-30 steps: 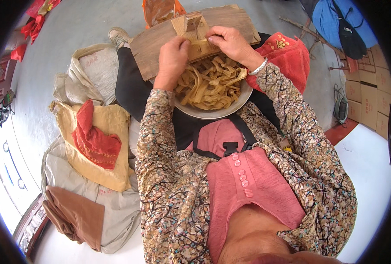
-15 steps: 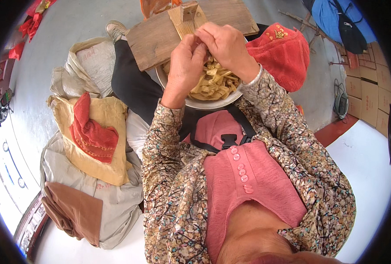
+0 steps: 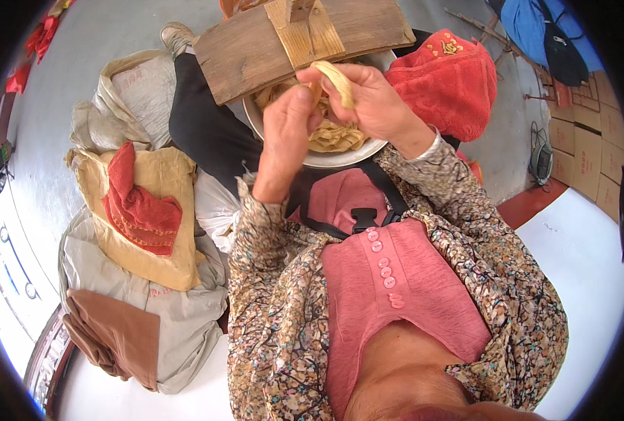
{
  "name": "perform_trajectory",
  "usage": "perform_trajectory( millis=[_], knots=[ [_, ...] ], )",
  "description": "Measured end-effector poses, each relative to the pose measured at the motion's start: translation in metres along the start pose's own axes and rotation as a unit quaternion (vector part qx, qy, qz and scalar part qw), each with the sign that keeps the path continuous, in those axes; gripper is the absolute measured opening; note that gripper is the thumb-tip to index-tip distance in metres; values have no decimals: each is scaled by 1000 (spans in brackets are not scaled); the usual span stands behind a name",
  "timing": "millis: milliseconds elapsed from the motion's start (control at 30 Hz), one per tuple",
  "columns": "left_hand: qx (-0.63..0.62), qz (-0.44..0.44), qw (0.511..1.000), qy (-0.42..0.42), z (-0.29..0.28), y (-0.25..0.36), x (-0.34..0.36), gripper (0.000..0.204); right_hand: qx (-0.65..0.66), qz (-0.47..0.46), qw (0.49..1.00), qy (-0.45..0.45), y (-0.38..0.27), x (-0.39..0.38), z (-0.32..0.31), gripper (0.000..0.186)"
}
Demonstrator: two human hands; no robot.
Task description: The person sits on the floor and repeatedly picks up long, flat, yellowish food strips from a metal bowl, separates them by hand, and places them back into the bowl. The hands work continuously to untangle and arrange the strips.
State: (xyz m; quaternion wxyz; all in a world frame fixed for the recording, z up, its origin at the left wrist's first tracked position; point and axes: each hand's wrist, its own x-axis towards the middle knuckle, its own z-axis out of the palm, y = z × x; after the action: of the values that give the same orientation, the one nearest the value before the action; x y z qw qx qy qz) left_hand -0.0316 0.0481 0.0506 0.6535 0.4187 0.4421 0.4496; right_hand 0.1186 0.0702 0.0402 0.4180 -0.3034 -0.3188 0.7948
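Observation:
Above a white basin (image 3: pixel 317 160) between my knees, my right hand (image 3: pixel 386 105) pinches a pale yellow, flat strip (image 3: pixel 337 84), which curls over its fingers. My left hand (image 3: pixel 285 130) is closed close beside it, thumb against fingers, at what looks like the strip's other end; part of that grip is hidden. More yellowish, ribbon-like strips (image 3: pixel 339 138) lie heaped in the basin beneath both hands. Across the basin's far side rests a brown wooden board (image 3: pixel 245 57), with a lighter wooden piece (image 3: pixel 310 43) fixed on it.
A red towel (image 3: pixel 444 88) lies to the right of the basin. On the left are whitish sacks (image 3: pixel 143 91), a yellow sack (image 3: pixel 154 252) with a red cloth (image 3: pixel 143 210) on it, and a brown cloth (image 3: pixel 126 330). Cardboard boxes (image 3: pixel 586 158) are stacked at the far right.
Both hands have come nearer and lower, off the wooden piece. The right hand has turned, so the pale strip now shows. The view has shifted slightly.

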Motion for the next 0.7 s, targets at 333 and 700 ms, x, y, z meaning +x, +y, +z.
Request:
perform_trajectory(
  millis=[333,700],
  knots=[
    [-14,16,999,23,8,-22,1,19,-606,-276,734,134,-4,7,-4,18],
    [506,385,768,77,-3,-50,-15,31,-146,96,984,37,31,-34,-29,30]
  ],
)
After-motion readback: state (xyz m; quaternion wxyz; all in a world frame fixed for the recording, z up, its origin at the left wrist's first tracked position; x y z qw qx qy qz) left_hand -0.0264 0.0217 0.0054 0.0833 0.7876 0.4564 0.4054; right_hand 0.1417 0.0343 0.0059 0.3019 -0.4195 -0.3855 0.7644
